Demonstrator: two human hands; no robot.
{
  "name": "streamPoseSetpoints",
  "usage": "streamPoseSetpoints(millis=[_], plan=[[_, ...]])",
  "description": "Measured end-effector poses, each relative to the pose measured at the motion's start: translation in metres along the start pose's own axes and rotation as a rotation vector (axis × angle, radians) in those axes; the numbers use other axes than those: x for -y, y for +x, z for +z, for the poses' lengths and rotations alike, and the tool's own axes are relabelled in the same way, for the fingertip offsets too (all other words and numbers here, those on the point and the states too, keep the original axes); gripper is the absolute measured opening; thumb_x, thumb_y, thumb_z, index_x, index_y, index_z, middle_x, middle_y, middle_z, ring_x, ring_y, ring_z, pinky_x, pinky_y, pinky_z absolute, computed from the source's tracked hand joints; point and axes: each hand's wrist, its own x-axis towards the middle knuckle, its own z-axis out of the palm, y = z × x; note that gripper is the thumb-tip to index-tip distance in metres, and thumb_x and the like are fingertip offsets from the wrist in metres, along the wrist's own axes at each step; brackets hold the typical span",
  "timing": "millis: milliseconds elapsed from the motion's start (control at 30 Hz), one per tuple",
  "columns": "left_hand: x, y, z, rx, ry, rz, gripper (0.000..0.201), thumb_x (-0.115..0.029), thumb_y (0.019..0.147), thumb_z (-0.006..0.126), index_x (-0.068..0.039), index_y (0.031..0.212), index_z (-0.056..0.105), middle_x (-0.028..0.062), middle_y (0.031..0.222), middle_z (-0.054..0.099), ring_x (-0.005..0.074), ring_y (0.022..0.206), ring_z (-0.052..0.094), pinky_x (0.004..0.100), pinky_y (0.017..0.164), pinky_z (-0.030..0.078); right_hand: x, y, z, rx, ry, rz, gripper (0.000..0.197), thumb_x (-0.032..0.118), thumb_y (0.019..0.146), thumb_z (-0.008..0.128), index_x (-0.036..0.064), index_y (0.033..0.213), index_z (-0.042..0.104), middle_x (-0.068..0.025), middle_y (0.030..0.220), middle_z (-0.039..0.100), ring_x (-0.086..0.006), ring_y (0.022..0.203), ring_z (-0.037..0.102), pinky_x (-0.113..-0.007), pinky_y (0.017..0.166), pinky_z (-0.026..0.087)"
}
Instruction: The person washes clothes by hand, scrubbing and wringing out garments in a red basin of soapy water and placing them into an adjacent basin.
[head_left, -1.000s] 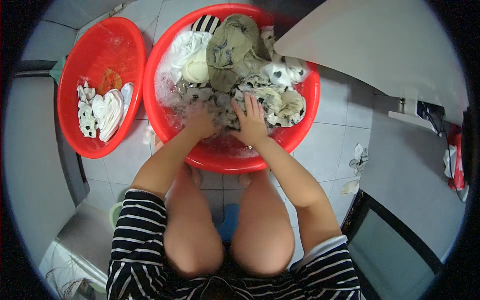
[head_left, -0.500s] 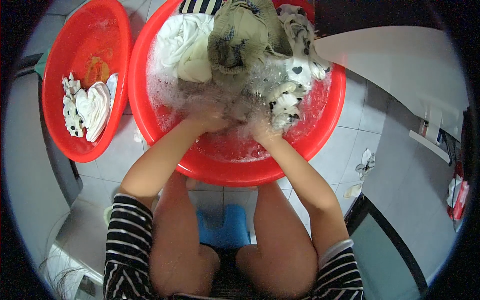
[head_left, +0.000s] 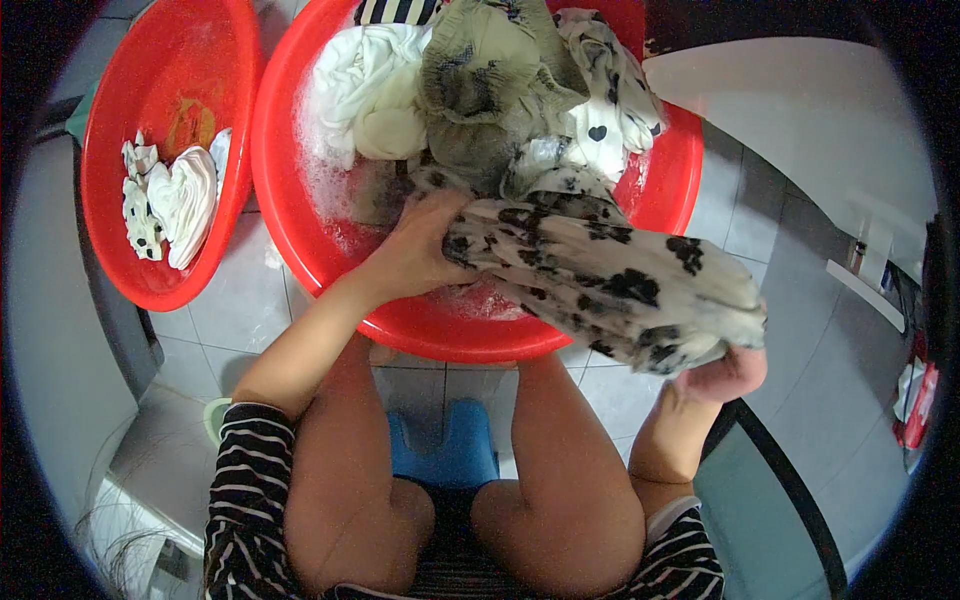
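Note:
A wet white garment with black patches [head_left: 610, 285] is stretched between my hands, slanting from the large red basin [head_left: 285, 230] out over its near right rim. My left hand [head_left: 425, 245] is closed around its gathered left end, above the basin's water. Beyond the rim on the right, my right hand [head_left: 725, 375] grips the other end, its fingers partly covered by the cloth. Behind the stretched cloth lie olive shorts with a gathered waistband [head_left: 490, 75], a white garment [head_left: 365, 75] and a white piece with dark heart shapes [head_left: 600, 125], among suds.
To the left, a smaller red basin [head_left: 240, 90] holds white and spotted clothes [head_left: 185, 205]. A blue stool [head_left: 445, 440] stands between my legs on the tiled floor. A white curved surface [head_left: 780, 100] juts in from the right.
Both hands have come up from the sudsy water with the patched garment. My right hand has swung right and nearer, drawing the cloth out past the rim.

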Motion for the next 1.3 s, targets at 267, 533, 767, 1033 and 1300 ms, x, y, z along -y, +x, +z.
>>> streamPoseSetpoints(millis=[267, 533, 767, 1033, 1300], plan=[[-0.081, -0.01, -0.049, -0.069, -0.299, -0.214, 0.061, -0.016, 0.066, 0.074, -0.001, 0.12, 0.049, 0.014, 0.113, 0.059, 0.0246, 0.103, 0.058, 0.0332, 0.088, 0.045, -0.055, -0.002, 0.019, -0.05, -0.631, 0.27, 0.03, 0.016, 0.086, 0.059, 0.0045, 0.113, 0.056, -0.0083, 0.095, 0.063, -0.0181, 0.093, 0.058, -0.03, 0.088, 0.043], [-0.074, -0.017, -0.027, 0.114, 0.564, 0.137, 0.061, -0.047, 0.073, 0.066, -0.009, 0.119, 0.054, 0.0157, 0.121, 0.052, 0.0386, 0.113, 0.046, 0.0493, 0.093, 0.039, -0.077, -0.022, 0.117, 0.364, 0.82, 1.363, 0.055, 0.048, 0.097, 0.029, 0.0053, 0.129, 0.042, -0.01, 0.121, 0.055, -0.0237, 0.108, 0.055, -0.036, 0.091, 0.046], [0.031, -0.012, -0.002, 0.226, 0.61, -0.296, 0.054, -0.045, 0.083, 0.058, -0.015, 0.127, 0.051, 0.0199, 0.135, 0.041, 0.042, 0.125, 0.034, 0.0489, 0.103, 0.033, -0.103, -0.003, 0.15, 0.177, 0.949, 1.475, 0.048, 0.039, 0.097, 0.041, 0.0094, 0.134, 0.037, -0.0089, 0.132, 0.047, -0.0238, 0.119, 0.047, -0.042, 0.101, 0.039], [0.066, 0.01, 0.032, 0.293, 1.065, -0.025, 0.043, -0.034, 0.088, 0.052, -0.014, 0.126, 0.05, 0.0182, 0.129, 0.048, 0.0334, 0.108, 0.056, 0.0419, 0.09, 0.045, -0.16, -0.039, 0.157, -0.161, 1.025, 1.464, 0.044, 0.032, 0.094, 0.05, 0.0097, 0.131, 0.043, -0.0105, 0.131, 0.048, -0.028, 0.118, 0.048, -0.045, 0.098, 0.041], [0.041, 0.022, 0.037, -0.107, 0.009, -0.308, 0.031, -0.022, 0.08, 0.063, -0.005, 0.105, 0.057, 0.0178, 0.107, 0.059, 0.034, 0.1, 0.058, 0.0402, 0.083, 0.048, -0.116, -0.001, 0.157, 0.17, 0.956, 1.489, 0.052, 0.046, 0.095, 0.034, 0.0101, 0.133, 0.043, -0.011, 0.134, 0.046, -0.0275, 0.12, 0.045, -0.047, 0.097, 0.04]])
